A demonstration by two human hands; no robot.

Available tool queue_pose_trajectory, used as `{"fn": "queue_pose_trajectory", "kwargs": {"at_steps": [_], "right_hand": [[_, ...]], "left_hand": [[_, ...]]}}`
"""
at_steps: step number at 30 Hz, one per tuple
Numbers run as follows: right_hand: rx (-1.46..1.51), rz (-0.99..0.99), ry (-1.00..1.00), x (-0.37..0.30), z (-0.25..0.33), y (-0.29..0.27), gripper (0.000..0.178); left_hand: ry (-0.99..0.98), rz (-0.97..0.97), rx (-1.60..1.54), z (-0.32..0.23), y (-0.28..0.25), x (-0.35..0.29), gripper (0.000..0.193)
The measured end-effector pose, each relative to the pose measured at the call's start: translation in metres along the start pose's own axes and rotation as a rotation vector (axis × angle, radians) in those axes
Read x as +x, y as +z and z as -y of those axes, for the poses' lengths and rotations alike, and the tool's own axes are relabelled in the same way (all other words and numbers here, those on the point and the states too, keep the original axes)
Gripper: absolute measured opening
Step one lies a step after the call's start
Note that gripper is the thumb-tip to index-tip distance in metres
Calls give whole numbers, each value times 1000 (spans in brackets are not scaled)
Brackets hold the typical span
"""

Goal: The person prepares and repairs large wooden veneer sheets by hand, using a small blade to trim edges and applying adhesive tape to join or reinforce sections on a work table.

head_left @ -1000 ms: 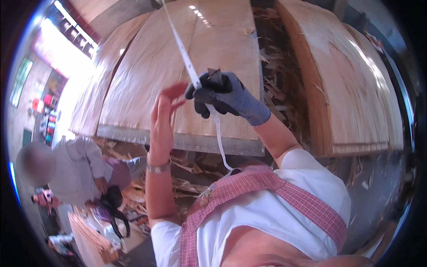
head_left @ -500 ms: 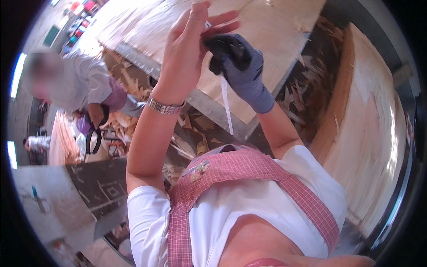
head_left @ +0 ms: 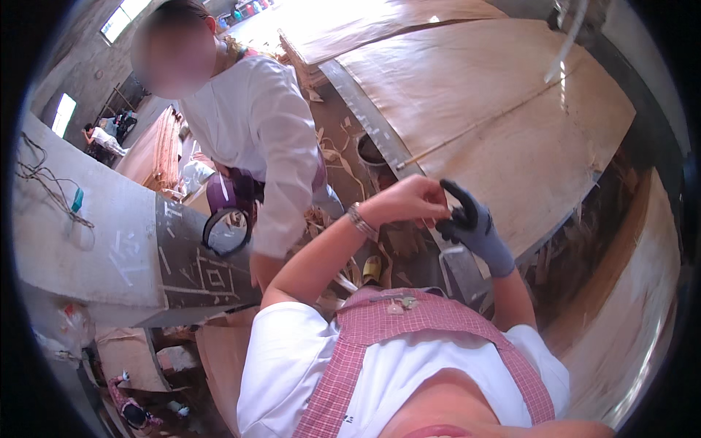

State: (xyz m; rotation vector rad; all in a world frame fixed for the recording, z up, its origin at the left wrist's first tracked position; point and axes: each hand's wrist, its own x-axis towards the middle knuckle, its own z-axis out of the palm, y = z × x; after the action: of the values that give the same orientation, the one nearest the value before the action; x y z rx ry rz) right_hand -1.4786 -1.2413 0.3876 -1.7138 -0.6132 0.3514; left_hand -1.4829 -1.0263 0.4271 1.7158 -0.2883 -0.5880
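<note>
My left hand (head_left: 412, 200), bare with a metal-banded wristwatch (head_left: 363, 221), reaches across to my right hand. Its fingertips are pinched together beside the glove; what they hold is too small to name. My right hand (head_left: 473, 225) wears a grey glove with black palm and fingers. Those gloved fingers are curled, and a tiny pale bit shows between the two hands. Both hands are above the near edge of a table stacked with large wood veneer sheets (head_left: 504, 95). A long thin stick (head_left: 482, 130) lies across the top sheet.
At the left, close to my left arm, a person in a white shirt (head_left: 255, 139) leans in. A round black-rimmed object (head_left: 227, 231) is beside them. A dark bucket (head_left: 371, 150) stands by the table. More veneer (head_left: 621, 270) rises at the right; scraps litter the floor.
Both hands have come down and nearer my body, and my left fingers have closed from spread to pinched. The white strip hanging from the glove no longer shows. The other person appears much closer.
</note>
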Motion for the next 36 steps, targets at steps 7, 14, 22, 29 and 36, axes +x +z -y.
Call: {"fn": "queue_pose_trajectory", "kwargs": {"at_steps": [7, 14, 22, 29, 36], "right_hand": [[4, 35, 400, -12, -50, 21, 27], [134, 66, 623, -54, -74, 28, 25], [167, -90, 698, -3, -210, 124, 25], [-1126, -164, 774, 49, -289, 186, 45], [415, -751, 533, 201, -321, 268, 32]], "left_hand": [[83, -296, 458, 105, -72, 29, 24], [-57, -455, 200, 215, -142, -7, 17], [-264, -423, 397, 308, -268, 61, 26], [-449, -481, 651, 374, -330, 205, 39], [-386, -428, 709, 446, -362, 248, 43]]}}
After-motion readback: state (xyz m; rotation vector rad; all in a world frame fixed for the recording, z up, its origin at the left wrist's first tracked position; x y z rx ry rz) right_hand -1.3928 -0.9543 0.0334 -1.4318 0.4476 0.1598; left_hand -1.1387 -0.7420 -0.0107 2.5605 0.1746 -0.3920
